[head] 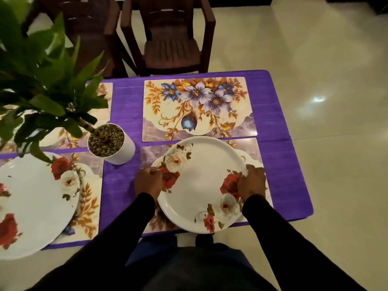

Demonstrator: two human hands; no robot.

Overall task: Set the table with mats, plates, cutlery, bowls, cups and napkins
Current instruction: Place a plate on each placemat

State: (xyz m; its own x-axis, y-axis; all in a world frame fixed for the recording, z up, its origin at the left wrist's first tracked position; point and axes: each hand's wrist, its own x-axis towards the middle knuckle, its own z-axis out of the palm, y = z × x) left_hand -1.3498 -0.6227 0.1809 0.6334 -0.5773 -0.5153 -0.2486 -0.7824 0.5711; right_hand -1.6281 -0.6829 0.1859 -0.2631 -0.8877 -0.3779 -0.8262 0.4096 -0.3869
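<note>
Your left hand and right hand each grip the rim of the rose-printed plate, fingers curled over opposite edges with the rose clusters lying just inside your fingertips. The plate sits over the near mat, and beneath your right fingers a second white rim shows, so you may be holding a small stack; I cannot tell whether the plate rests flat on the mat or hangs just above it. Judging by its glossy, thin-lipped look, it is probably melamine or glazed ceramic: stiff, fairly light, smooth enough to slide on the laminated mat, and liable to chip if dropped on the hard floor past the table edge below your wrists. Keep your hold where it is, at two opposite points of the raised rim, thumbs on top, because the slick centre gives you nothing to pinch. Beyond your fingertips lies the far mat, bare and waiting for a plate; off to the side of your left fingers stand the potted plant and another plate already laid on its own mat. The purple tablecloth runs under everything. No brand, label or legible writing shows anywhere, only floral prints.
</note>
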